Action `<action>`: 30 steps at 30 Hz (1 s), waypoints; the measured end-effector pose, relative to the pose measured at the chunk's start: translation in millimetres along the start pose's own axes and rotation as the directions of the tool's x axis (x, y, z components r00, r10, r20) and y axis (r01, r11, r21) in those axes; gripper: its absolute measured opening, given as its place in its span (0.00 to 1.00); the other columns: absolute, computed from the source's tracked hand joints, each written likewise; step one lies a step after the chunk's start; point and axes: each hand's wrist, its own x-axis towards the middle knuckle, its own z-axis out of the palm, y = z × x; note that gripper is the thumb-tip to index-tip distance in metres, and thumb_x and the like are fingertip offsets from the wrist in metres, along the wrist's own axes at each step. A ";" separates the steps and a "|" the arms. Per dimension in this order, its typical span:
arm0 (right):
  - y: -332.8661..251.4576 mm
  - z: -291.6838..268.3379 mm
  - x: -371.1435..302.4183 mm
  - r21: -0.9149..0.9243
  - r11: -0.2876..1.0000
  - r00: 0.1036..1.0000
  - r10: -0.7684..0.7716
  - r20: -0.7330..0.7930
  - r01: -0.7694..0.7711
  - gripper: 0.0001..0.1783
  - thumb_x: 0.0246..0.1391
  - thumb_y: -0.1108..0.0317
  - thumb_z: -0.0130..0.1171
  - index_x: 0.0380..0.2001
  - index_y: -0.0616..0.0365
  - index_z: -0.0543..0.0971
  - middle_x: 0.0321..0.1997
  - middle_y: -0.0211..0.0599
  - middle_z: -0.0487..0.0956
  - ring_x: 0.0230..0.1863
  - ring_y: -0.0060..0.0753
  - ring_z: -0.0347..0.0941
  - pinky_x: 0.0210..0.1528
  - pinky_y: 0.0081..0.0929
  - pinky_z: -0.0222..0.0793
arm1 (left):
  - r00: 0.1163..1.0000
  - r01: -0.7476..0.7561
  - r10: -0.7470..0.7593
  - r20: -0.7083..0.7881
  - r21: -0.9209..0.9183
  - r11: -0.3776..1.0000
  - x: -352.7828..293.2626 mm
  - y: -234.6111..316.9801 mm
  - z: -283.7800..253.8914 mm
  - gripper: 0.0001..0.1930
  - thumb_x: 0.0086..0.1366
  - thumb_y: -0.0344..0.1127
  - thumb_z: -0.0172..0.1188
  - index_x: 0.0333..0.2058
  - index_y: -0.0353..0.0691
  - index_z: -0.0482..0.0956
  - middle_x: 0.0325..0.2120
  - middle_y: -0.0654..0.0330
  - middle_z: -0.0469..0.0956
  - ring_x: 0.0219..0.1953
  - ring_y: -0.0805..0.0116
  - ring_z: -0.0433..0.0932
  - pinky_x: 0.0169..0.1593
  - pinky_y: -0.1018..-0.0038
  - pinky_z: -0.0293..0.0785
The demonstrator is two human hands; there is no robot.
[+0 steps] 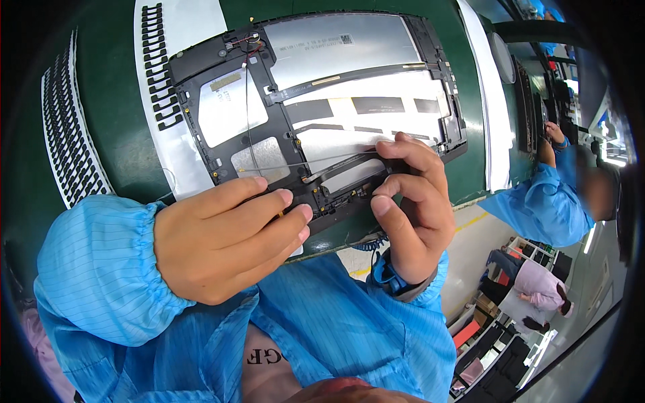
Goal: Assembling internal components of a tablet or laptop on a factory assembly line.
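Observation:
A flat, tablet-like device housing (293, 127) lies on the green bench, its inside facing up. It has a black frame, shiny silver plates, small screws and thin cables. My left hand (225, 235) rests over its near left edge, fingers stretched out side by side, thumb hidden. At the near right edge, my right hand (420, 208) is curled, thumb and index close together. A thin grey wire (322, 160) runs taut across the housing from beside my left fingertips to my right fingers, which appear to grip it. Its end behind the fingers is hidden.
White sheets with rows of black adhesive pieces (156, 67) lie left of the housing; another such sheet (70, 134) is farther left. A white strip (494, 121) runs along the bench at right. A co-worker in blue (551, 201) sits beyond, and another person (541, 289) is farther off.

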 end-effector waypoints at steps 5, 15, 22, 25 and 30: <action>-0.8 2.5 -0.2 -0.036 0.999 1.000 -0.003 -0.007 0.003 0.06 0.33 0.78 0.56 0.21 0.63 0.72 0.42 0.46 0.72 0.49 0.48 0.64 0.52 0.38 0.56 | 1.000 0.000 -0.001 0.014 0.010 1.000 0.4 0.5 -2.0 0.13 0.47 0.29 0.59 0.34 0.34 0.76 0.38 0.54 0.75 0.40 0.60 0.73 0.41 0.67 0.71; -1.5 3.6 0.6 -0.079 0.997 1.000 -0.028 -0.009 0.027 0.07 0.32 0.79 0.57 0.21 0.64 0.73 0.40 0.46 0.73 0.48 0.48 0.65 0.51 0.38 0.59 | 0.999 -0.040 0.038 0.024 0.100 0.994 30.4 5.1 10.4 0.12 0.46 0.29 0.55 0.32 0.31 0.76 0.39 0.53 0.73 0.40 0.61 0.73 0.42 0.69 0.69; -1.6 -1.3 -1.0 -0.166 0.984 0.995 -0.076 -0.066 0.064 0.10 0.29 0.81 0.60 0.23 0.66 0.74 0.38 0.45 0.73 0.44 0.46 0.69 0.46 0.35 0.65 | 0.999 -0.050 0.047 0.021 0.127 0.991 28.7 2.0 14.3 0.12 0.46 0.29 0.54 0.32 0.32 0.76 0.41 0.55 0.73 0.41 0.62 0.72 0.42 0.70 0.68; 5.0 1.7 -6.9 -0.028 0.996 0.951 0.069 -0.302 -0.081 0.11 0.28 0.83 0.61 0.22 0.65 0.76 0.37 0.46 0.72 0.44 0.43 0.69 0.44 0.32 0.68 | 0.999 -0.048 0.047 0.009 0.115 0.992 29.5 2.5 15.6 0.12 0.46 0.29 0.54 0.31 0.32 0.76 0.41 0.55 0.73 0.41 0.62 0.71 0.42 0.70 0.69; 5.3 -9.5 -4.1 -0.031 0.994 0.990 -0.103 -0.097 0.100 0.12 0.27 0.81 0.61 0.23 0.62 0.77 0.38 0.46 0.72 0.42 0.44 0.69 0.43 0.32 0.66 | 0.998 -0.054 0.051 0.026 0.125 0.991 31.9 4.4 16.3 0.12 0.46 0.29 0.54 0.31 0.32 0.76 0.41 0.54 0.72 0.41 0.62 0.71 0.41 0.70 0.69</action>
